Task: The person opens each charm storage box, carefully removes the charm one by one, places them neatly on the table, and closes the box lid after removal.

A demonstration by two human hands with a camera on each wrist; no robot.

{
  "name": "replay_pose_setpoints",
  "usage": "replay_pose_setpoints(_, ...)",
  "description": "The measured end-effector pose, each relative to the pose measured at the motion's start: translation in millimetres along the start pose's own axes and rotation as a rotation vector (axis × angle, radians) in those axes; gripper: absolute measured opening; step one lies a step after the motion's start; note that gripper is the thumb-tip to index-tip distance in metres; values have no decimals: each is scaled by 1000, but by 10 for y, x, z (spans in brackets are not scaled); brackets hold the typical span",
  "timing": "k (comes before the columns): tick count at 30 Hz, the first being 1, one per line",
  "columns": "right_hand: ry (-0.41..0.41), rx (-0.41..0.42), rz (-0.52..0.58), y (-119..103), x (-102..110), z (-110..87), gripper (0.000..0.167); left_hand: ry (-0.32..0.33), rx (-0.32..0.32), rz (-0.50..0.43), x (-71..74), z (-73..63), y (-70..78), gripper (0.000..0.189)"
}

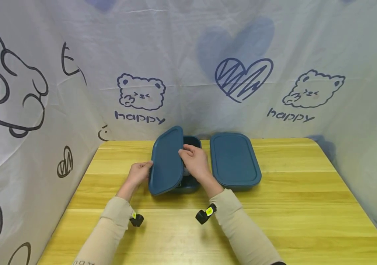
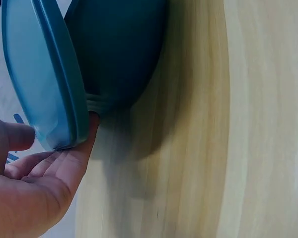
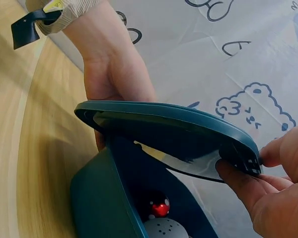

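Observation:
A dark blue lid [image 1: 166, 162] is tilted over a matching box [image 1: 191, 186], its right side raised. My right hand [image 1: 195, 162] pinches that raised edge between thumb and fingers; in the right wrist view the hand [image 3: 280, 183] has its fingertips beneath the rim. At the lid's lower left edge is my left hand [image 1: 139, 173]. In the left wrist view the left hand [image 2: 39, 183] has its thumb on the outer face and fingers under the rim. Inside the box are a shiny red ball [image 3: 160, 206] and a white dotted round thing [image 3: 165, 229], both partly hidden.
A second dark blue box with its lid [image 1: 234, 158] on stands just right of the first. Both are on a wood-grain table [image 1: 291, 206], near its back edge. A white printed cloth [image 1: 188, 55] hangs behind and at the sides.

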State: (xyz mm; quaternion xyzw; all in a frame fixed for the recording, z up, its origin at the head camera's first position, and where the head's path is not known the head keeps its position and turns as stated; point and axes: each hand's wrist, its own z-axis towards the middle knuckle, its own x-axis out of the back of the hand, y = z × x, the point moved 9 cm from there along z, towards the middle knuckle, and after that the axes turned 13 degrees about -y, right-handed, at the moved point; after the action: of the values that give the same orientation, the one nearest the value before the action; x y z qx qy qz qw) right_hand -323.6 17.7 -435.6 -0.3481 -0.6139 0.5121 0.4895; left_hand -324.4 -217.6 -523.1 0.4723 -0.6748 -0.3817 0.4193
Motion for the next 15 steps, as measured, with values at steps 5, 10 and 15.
replay_pose_setpoints(5,33,11,-36,-20,-26,-9,44,-25,-9,79,14,0,55,51)
replay_pose_setpoints(10,48,23,-36,-35,-51,-20,44,-40,-31,343,44,-4,235,50)
replay_pose_setpoints(15,47,24,-45,-22,-96,-20,44,24,-106,510,126,-37,518,53)
